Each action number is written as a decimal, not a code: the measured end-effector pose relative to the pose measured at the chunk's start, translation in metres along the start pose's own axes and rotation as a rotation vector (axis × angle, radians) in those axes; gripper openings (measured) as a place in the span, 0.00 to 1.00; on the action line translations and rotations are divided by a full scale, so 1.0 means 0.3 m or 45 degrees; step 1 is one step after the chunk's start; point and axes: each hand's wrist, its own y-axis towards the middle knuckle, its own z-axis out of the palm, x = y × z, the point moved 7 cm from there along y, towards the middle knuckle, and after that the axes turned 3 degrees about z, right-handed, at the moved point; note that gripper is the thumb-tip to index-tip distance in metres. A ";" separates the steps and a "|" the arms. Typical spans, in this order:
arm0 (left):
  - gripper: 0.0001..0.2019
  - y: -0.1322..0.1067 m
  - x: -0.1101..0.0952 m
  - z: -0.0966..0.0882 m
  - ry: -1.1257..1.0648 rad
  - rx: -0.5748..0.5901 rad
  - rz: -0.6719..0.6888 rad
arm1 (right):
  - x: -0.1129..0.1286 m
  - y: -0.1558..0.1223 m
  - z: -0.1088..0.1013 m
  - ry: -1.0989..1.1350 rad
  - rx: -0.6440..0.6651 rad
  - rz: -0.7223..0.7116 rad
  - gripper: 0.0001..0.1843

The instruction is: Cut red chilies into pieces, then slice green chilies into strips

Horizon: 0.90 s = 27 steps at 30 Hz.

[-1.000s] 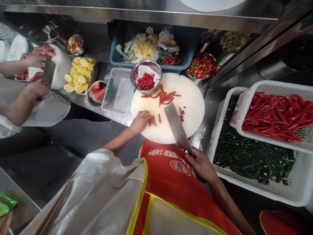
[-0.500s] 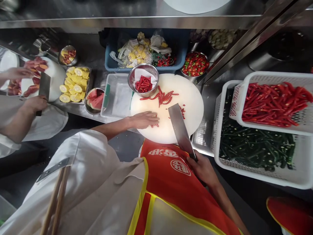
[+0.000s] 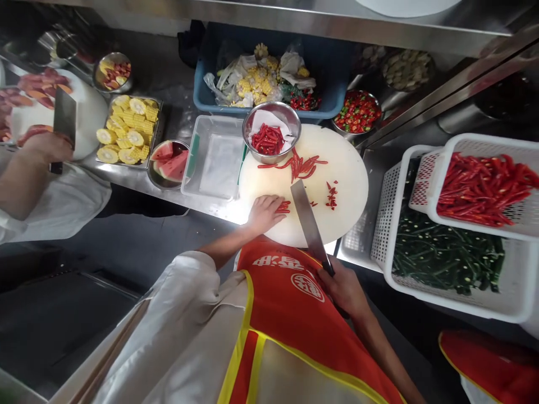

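My left hand (image 3: 265, 214) rests on the left part of the round white cutting board (image 3: 353, 168), its fingers bunched over a few red chili peppers (image 3: 284, 207) that stick out past the fingertips. In my right hand (image 3: 344, 287) is the handle of a cleaver (image 3: 310, 220). Its broad blade reaches over the board, a short gap to the right of the chilies under my left hand. Small chili pieces (image 3: 332, 195) lie to the blade's right. Whole chilies (image 3: 301, 166) lie in a loose heap farther back, beside a steel bowl (image 3: 292, 116) of lined red chilies.
To the right stand white baskets of red chilies (image 3: 484, 182) and green chilies (image 3: 446, 252). A clear plastic tub (image 3: 213, 163), watermelon bowl (image 3: 170, 163) and corn tray (image 3: 128, 129) line the left. A blue bin (image 3: 337, 104) stands behind. A co-worker's hand (image 3: 49, 148) grips another cleaver.
The view has shifted left and down the counter. My left fingers, flatter before, are now curled over the chilies. Cut pieces right of the blade lie farther from it.
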 end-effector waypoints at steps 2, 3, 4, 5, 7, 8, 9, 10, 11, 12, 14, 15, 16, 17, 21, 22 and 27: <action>0.19 0.001 0.018 -0.007 -0.125 -0.035 0.037 | 0.020 -0.010 0.014 -0.052 -0.011 0.006 0.27; 0.16 0.004 0.027 -0.011 -0.183 -0.032 0.077 | 0.029 -0.015 0.022 -0.072 -0.015 0.001 0.27; 0.13 0.007 0.035 -0.013 -0.230 -0.018 0.126 | 0.038 -0.019 0.031 -0.086 -0.014 -0.008 0.27; 0.12 0.011 0.041 -0.015 -0.264 0.001 0.174 | 0.047 -0.024 0.041 -0.094 -0.011 -0.017 0.27; 0.11 0.019 0.051 -0.019 -0.301 0.026 0.247 | 0.060 -0.030 0.063 -0.094 0.000 -0.028 0.27; 0.12 0.022 0.056 -0.022 -0.310 0.029 0.268 | 0.065 -0.032 0.073 -0.091 0.002 -0.029 0.27; 0.12 0.024 0.060 -0.025 -0.318 0.031 0.284 | 0.069 -0.034 0.082 -0.087 -0.001 -0.029 0.26; 0.12 0.026 0.065 -0.029 -0.325 0.034 0.302 | 0.073 -0.036 0.089 -0.080 -0.005 -0.027 0.26; 0.12 0.027 0.069 -0.034 -0.331 0.038 0.323 | 0.077 -0.038 0.096 -0.074 -0.011 -0.021 0.26; 0.11 0.026 0.074 -0.039 -0.334 0.044 0.348 | 0.080 -0.040 0.100 -0.066 -0.021 -0.011 0.26; 0.11 0.024 0.086 -0.048 -0.328 0.067 0.404 | 0.086 -0.042 0.105 -0.054 -0.042 0.018 0.27; 0.11 0.023 0.094 -0.050 -0.321 0.082 0.427 | 0.090 -0.043 0.107 -0.050 -0.048 0.033 0.27; 0.11 0.023 0.101 -0.051 -0.313 0.101 0.442 | 0.095 -0.044 0.108 -0.049 -0.053 0.046 0.27; 0.11 0.024 0.107 -0.049 -0.305 0.122 0.453 | 0.102 -0.045 0.110 -0.051 -0.052 0.052 0.27; 0.12 0.041 0.106 -0.038 -0.311 0.157 0.430 | 0.130 -0.047 0.111 -0.066 -0.049 0.055 0.28; 0.12 0.045 0.098 -0.039 -0.329 0.145 0.421 | 0.135 -0.049 0.108 -0.073 -0.056 0.056 0.28; 0.14 0.051 0.050 -0.037 -0.397 0.152 0.426 | 0.148 -0.059 0.090 -0.082 -0.090 0.042 0.27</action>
